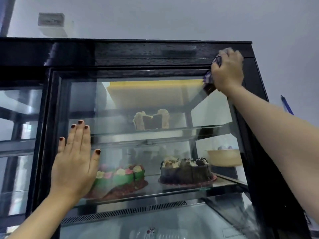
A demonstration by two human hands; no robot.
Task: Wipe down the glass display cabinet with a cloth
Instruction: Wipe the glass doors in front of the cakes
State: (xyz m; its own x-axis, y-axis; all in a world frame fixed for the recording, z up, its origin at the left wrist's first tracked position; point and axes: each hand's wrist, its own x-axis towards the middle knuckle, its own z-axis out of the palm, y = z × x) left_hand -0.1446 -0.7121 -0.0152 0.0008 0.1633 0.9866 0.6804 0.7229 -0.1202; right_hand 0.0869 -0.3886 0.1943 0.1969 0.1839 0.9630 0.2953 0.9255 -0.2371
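The right forearm reaches up; the right hand (227, 69) is curled around the checked cloth (209, 78) at the display cabinet's (138, 54) upper right corner. The left hand (76, 157) lies flat, fingers straight, on the glass (155, 104). The black top band looks streaked (perhaps wet), so the pane is probably not yet wiped. Cakes (186, 171) stand inside; a grey wall (172, 18) is behind.

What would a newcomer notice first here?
The right hand grips a purple checked cloth against the black top frame of the cabinet, at its upper right corner. The left hand lies flat on the glass door, lower left. Behind the glass, a chocolate cake and a green flowered cake sit on the lower shelf.
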